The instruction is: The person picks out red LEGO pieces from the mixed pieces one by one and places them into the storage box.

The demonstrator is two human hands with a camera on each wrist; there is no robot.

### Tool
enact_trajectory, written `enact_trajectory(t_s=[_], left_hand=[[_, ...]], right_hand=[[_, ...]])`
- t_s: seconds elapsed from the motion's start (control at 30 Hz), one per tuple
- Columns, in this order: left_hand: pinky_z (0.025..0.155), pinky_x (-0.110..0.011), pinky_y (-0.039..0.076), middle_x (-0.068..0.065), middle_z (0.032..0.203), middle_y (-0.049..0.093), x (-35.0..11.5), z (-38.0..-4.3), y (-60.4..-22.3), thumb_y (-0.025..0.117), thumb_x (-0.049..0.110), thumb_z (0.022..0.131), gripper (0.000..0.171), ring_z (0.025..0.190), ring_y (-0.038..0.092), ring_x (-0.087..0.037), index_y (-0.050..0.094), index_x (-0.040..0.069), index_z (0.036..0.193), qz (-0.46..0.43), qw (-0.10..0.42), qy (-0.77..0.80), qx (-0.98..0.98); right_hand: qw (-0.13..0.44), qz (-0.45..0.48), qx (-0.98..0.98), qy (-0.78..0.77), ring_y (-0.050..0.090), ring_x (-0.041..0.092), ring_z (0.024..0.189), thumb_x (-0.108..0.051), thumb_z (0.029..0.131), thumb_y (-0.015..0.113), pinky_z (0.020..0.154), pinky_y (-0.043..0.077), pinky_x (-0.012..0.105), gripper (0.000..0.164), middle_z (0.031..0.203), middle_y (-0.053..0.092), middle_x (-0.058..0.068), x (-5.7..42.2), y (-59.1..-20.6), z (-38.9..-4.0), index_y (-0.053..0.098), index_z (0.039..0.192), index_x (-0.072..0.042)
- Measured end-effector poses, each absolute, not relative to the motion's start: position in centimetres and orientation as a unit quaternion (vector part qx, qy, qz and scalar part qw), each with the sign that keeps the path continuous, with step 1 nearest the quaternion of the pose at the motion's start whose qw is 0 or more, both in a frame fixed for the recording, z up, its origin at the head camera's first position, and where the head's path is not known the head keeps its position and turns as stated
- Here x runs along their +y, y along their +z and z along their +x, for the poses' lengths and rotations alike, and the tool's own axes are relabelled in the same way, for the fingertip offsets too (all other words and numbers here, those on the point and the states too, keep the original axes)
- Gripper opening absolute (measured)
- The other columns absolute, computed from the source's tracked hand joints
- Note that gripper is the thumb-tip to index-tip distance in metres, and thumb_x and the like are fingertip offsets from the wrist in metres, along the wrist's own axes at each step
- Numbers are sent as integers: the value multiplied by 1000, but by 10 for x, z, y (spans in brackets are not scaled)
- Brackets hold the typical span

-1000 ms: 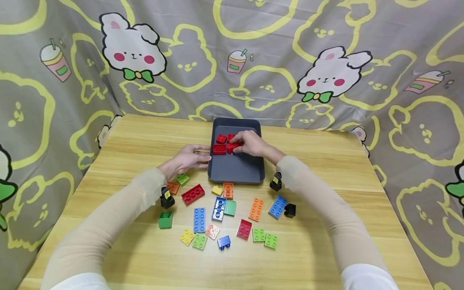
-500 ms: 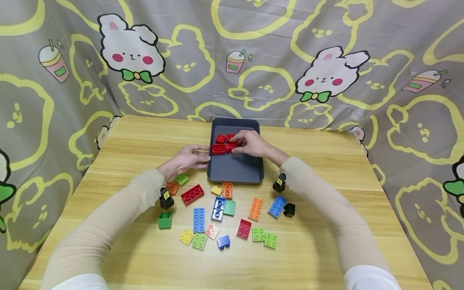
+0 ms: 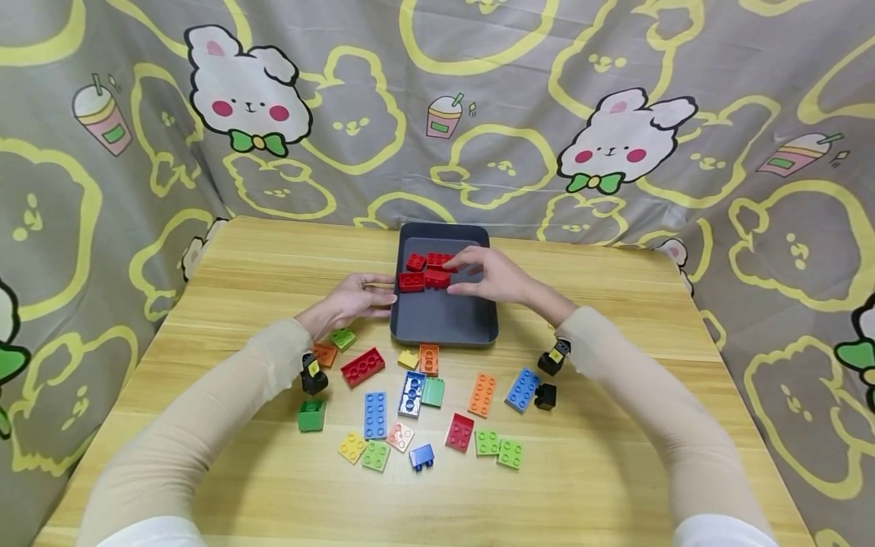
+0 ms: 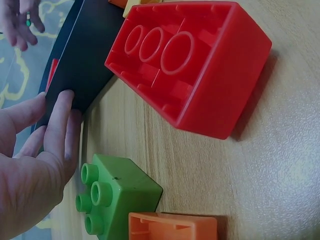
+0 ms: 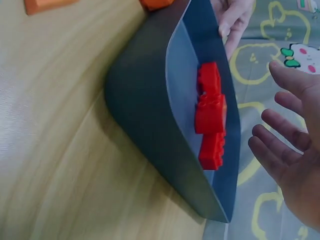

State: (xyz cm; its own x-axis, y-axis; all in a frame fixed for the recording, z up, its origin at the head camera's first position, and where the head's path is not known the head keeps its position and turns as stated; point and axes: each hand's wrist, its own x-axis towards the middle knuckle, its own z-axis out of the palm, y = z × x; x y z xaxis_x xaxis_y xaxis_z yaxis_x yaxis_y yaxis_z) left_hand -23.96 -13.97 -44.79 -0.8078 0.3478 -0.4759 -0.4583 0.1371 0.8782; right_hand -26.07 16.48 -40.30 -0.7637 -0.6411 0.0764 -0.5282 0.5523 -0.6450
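A dark grey tray (image 3: 444,323) at the back middle of the table holds several red building bricks in its left half. Among them are a red brick (image 3: 412,282) by the left wall and another red brick (image 3: 437,279) beside it. My left hand (image 3: 353,296) touches the tray's left side with extended fingers; in the left wrist view its fingertips (image 4: 62,100) lie against the dark outer wall. Over the tray's right side, my right hand (image 3: 502,277) holds nothing, its fingers spread and apart from the bricks in the right wrist view.
Loose bricks lie in front of the tray, among them a long red brick (image 3: 364,367), a blue brick (image 3: 376,415), an orange brick (image 3: 482,394) and a lime green brick (image 3: 343,338). A patterned curtain (image 3: 506,182) hangs behind the table.
My right hand has let go of a red brick in the tray and drawn back to the right, its fingers opening. My left hand has stayed at the tray's left side.
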Motion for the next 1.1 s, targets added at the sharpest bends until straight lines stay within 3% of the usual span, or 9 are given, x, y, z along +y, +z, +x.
enact_trajectory(t_s=[0.13, 0.33, 0.57, 0.77, 0.97, 1.1], left_hand=[[112, -41, 60, -31, 156, 49, -140, -240, -449, 57, -4, 105, 59, 139, 58, -41, 39, 2, 161, -40, 307, 654, 690], [109, -38, 62, -32, 155, 49, -142, -240, -449, 58, -3, 105, 59, 120, 69, -24, 39, 2, 161, -43, 306, 650, 694], [109, -38, 62, -31, 155, 50, -141, -240, -450, 58, -4, 105, 59, 126, 68, -29, 40, 2, 160, -49, 304, 653, 692], [110, -39, 61, -32, 154, 50, -141, -240, -450, 58, -4, 105, 58, 114, 70, -21, 41, 2, 160, -43, 302, 652, 694], [111, -41, 60, -31, 154, 51, -140, -240, -449, 58, -4, 105, 59, 113, 69, -20, 41, 2, 160, -42, 303, 652, 693], [110, -39, 61, -31, 155, 50, -140, -241, -450, 59, -4, 104, 60, 118, 69, -24, 40, 2, 160, -45, 304, 653, 693]], right_hand=[[85, -344, 872, -338, 69, 37, 117, -28, 89, 87, 103, 64, 52, 47, 126, 72, 13, 169, -398, -248, 74, 130, -8], [115, -357, 853, -362, 66, 38, 122, -30, 90, 86, 104, 63, 56, 45, 132, 71, 14, 172, -401, -226, 74, 131, -14], [136, -381, 837, -368, 68, 32, 121, -30, 90, 86, 102, 64, 49, 48, 131, 72, 8, 175, -412, -197, 73, 131, -9], [160, -401, 825, -366, 68, 25, 121, -29, 88, 88, 101, 65, 41, 48, 131, 73, 5, 178, -419, -174, 74, 130, -10], [183, -422, 806, -372, 69, 27, 118, -28, 87, 89, 102, 65, 42, 49, 131, 73, 9, 180, -423, -157, 74, 129, -7], [194, -431, 810, -346, 68, 18, 120, -34, 88, 88, 107, 63, 40, 48, 131, 72, 0, 179, -426, -147, 75, 129, -12]])
